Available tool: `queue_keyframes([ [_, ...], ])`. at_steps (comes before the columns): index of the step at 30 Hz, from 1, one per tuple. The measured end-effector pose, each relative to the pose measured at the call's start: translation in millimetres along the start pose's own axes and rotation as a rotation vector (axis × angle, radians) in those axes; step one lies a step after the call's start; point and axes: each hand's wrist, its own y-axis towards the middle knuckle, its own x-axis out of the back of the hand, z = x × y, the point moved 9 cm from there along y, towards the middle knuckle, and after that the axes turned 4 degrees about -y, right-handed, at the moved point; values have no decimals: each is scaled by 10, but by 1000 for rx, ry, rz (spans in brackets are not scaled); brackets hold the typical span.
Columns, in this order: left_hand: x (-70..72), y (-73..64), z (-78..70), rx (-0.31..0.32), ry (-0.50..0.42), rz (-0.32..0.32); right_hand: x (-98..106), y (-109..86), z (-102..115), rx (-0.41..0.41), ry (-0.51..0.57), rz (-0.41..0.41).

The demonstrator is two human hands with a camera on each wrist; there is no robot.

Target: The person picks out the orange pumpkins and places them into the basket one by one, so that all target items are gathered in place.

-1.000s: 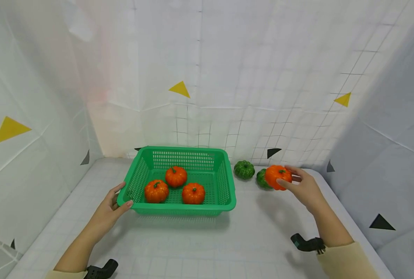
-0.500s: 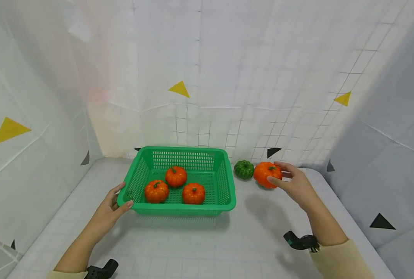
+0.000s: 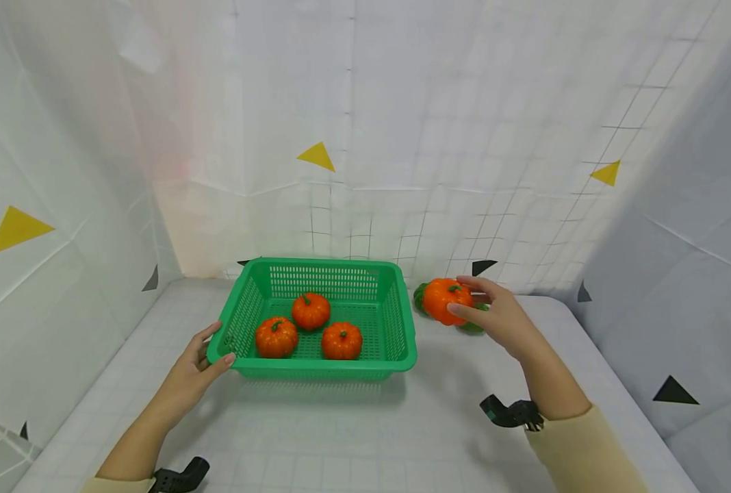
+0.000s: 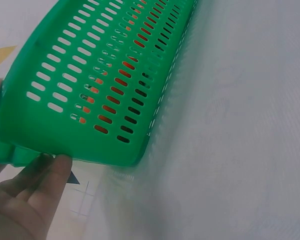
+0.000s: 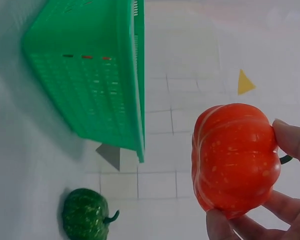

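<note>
A green plastic basket (image 3: 316,365) stands on the table with three small orange pumpkins (image 3: 311,312) inside. My left hand (image 3: 187,376) grips its front left corner, thumb on the front rim and fingers over the left side; the left wrist view shows fingers at the basket wall (image 4: 95,75). To the right of the basket, my right hand (image 3: 507,322) holds another orange pumpkin (image 3: 444,301) between thumb and fingers. In the right wrist view this pumpkin (image 5: 235,157) hangs above the table, its green stem toward the palm.
Behind the held pumpkin, two green pumpkins are partly hidden: one green pumpkin (image 3: 419,299) beside the basket, another green pumpkin (image 3: 473,327) under the right hand. White sheeting (image 3: 365,123) with yellow and black triangles encloses the white table (image 3: 316,438) at the back and sides.
My right hand has carried the orange pumpkin leftward, past the right green pumpkin and over the left one, toward the basket. My left hand and the basket have stayed put.
</note>
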Motion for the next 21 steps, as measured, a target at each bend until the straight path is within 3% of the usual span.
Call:
queue_keyframes([
  [7,5,10,12,2,2,2,-154,91,248,47,59,60],
  [13,1,7,7,9,3,2,-289,193,466,103,29,95],
  [21,-5,2,-5,14,1,3,-533,391,623,93,59,188],
])
